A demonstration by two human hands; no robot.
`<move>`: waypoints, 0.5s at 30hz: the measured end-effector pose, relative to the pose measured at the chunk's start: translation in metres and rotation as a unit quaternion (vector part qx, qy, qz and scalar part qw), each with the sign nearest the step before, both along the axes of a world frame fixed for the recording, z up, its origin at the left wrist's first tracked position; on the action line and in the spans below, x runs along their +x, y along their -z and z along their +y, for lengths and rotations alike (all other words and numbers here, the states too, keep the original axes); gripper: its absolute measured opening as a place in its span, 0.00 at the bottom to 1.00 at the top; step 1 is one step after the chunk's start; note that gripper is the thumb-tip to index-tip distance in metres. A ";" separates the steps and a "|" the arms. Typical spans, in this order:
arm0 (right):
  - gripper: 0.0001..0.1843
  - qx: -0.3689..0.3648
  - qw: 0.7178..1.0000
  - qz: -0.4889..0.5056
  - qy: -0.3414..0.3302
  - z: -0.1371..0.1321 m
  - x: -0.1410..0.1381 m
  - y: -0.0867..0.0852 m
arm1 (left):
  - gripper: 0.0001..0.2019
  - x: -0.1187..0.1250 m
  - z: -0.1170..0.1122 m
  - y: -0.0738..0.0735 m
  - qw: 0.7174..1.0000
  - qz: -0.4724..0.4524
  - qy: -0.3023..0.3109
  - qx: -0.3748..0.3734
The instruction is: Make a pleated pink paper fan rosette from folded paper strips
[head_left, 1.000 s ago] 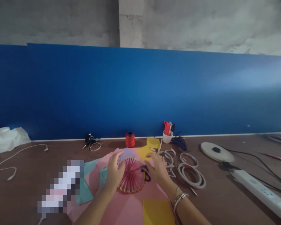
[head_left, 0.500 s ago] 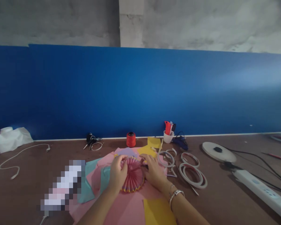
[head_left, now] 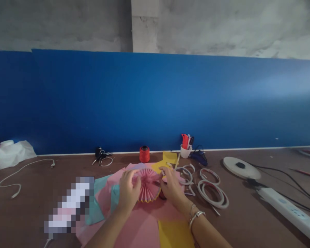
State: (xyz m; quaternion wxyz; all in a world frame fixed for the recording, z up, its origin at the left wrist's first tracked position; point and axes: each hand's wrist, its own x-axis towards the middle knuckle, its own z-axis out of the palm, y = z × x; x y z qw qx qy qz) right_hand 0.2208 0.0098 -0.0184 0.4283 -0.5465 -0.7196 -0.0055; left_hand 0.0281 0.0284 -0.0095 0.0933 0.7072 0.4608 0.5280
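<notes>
A round pleated pink paper rosette (head_left: 147,189) with a yellow-trimmed edge is between my two hands, above a pink paper sheet. My left hand (head_left: 129,187) pinches its left rim, thumb in front and fingers curled behind. On the opposite side, my right hand (head_left: 171,186) grips the right rim with thumb and fingers; a bracelet circles that wrist. Under my right palm shows a small dark thing that I cannot make out. Loose pink paper (head_left: 142,227), teal paper (head_left: 99,210) and yellow paper (head_left: 175,234) lie beneath and around my hands.
Behind the papers stand a red thread spool (head_left: 144,154) and a white cup (head_left: 186,151) of pens. Keys (head_left: 100,156) lie back left. Rolls of white tape (head_left: 213,193), a round white lid (head_left: 241,167) and a power strip (head_left: 291,210) are at right. A blue partition (head_left: 155,103) rises behind.
The rosette has tilted, its lower edge moving up and slightly right, so it looks flatter. My right hand has shifted a little right, with its fingers higher. My left hand stays nearly in place.
</notes>
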 end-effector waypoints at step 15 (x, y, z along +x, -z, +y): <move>0.17 0.093 0.985 0.140 0.042 -0.021 -0.012 -0.027 | 0.17 0.022 -0.020 0.005 0.989 -0.120 -0.041 -0.081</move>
